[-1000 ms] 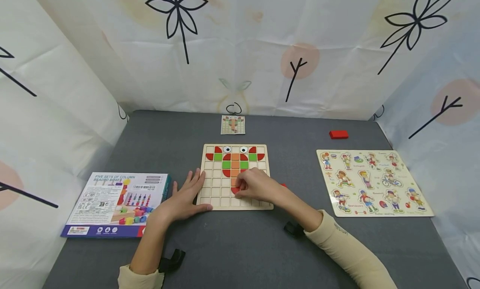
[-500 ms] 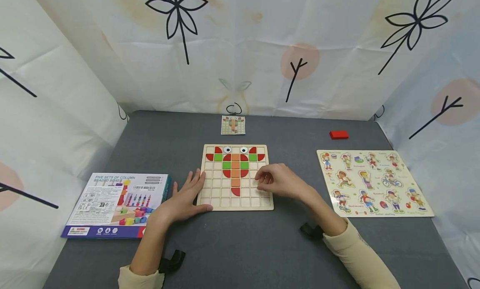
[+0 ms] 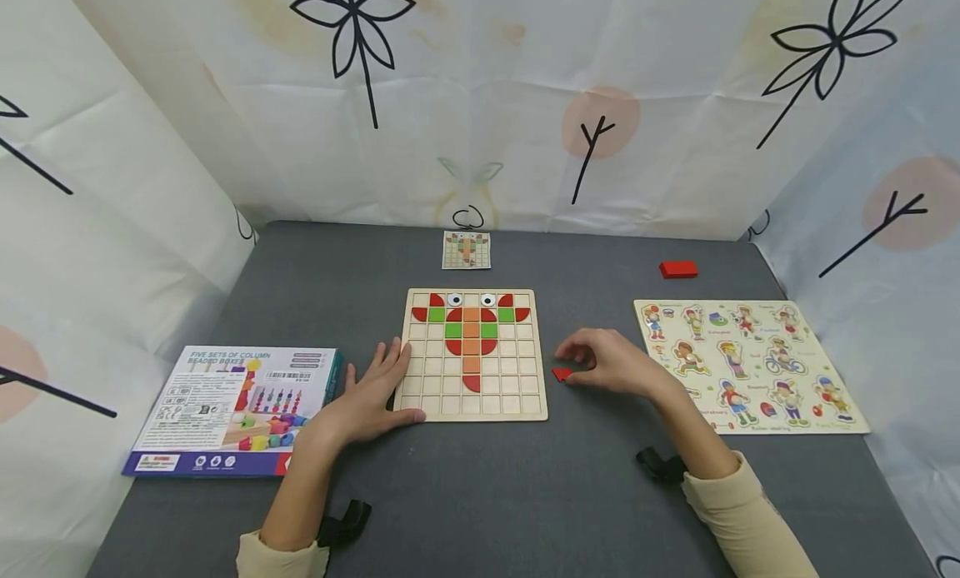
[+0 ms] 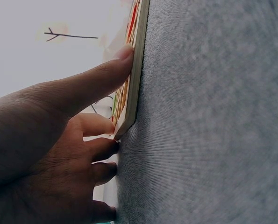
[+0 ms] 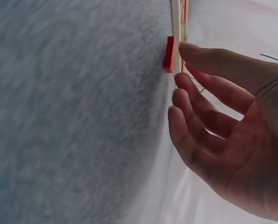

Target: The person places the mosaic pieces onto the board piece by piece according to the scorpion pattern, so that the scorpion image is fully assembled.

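A square wooden grid board (image 3: 510, 395) lies on the table, with red, green and orange pieces and two eye pieces set in its cells. My left hand (image 3: 367, 399) rests at its left edge, fingers spread; in the left wrist view the thumb (image 4: 106, 72) lies on the board's near edge. To the right of the board sits a small red piece (image 3: 562, 374), seen side-on as a flat red block (image 5: 169, 54) in the right wrist view. My right hand (image 3: 611, 361) is beside this piece, fingers loosely bent and thumb tip close to it, with a gap between thumb and fingers.
A small pattern card (image 3: 467, 251) lies behind the board. At the right are a puzzle board with child figures (image 3: 708, 382) and a red block (image 3: 678, 270). A beaded-boxes carton (image 3: 232, 411) lies at the left. Printed cloth (image 3: 487, 103) hangs around the table.
My right hand has left a red piece in the lower middle of the grid and moved right, off the board, to the loose red piece. The left hand has stayed in place.
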### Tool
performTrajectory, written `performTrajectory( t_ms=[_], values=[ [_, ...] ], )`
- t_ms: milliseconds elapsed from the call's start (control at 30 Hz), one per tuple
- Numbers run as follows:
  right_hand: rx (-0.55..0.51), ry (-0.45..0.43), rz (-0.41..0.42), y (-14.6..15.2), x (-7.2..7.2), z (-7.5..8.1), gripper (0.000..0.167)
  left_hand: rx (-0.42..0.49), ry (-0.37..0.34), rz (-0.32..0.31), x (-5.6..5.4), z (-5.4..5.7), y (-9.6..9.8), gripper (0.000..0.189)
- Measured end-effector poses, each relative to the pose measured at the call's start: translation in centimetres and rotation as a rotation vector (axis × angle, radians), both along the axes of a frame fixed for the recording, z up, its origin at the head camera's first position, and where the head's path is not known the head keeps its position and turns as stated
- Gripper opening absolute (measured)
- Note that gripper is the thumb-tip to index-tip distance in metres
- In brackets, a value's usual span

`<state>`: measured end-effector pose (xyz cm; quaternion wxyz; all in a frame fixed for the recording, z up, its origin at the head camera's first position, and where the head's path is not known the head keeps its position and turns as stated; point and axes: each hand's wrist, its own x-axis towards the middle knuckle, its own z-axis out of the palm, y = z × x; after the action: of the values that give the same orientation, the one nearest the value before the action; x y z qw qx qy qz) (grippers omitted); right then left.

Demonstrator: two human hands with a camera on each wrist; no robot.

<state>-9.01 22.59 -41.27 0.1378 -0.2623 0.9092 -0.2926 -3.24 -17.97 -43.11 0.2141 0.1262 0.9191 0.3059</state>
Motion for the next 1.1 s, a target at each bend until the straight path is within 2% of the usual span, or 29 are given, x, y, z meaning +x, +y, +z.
performTrajectory(
  t_ms=[267,533,700,800,1100],
  values=[
    [-0.002,-0.042,0.017,0.5,-0.2,-0.6,0.022,-0.004,-0.004,0.001,0.0,-0.1,0.0,0.111],
    [0.011,-0.036,0.019,0.9,0.1,-0.5,0.018,0.068,0.032,-0.009,0.0,-0.9,-0.5,0.116],
    [0.009,-0.001,0.016,0.8,0.2,-0.5,0.016,0.035,0.008,-0.006,0.0,-0.4,-0.2,0.113],
    [-0.018,0.009,0.007,0.4,0.2,-0.4,0.016,0.007,-0.013,-0.002,-0.1,0.1,0.0,0.111],
    [-0.158,-0.029,0.049,-2.2,0.4,-0.4,0.021,-0.01,-0.011,-0.003,0.0,0.2,0.1,0.11]
  ],
)
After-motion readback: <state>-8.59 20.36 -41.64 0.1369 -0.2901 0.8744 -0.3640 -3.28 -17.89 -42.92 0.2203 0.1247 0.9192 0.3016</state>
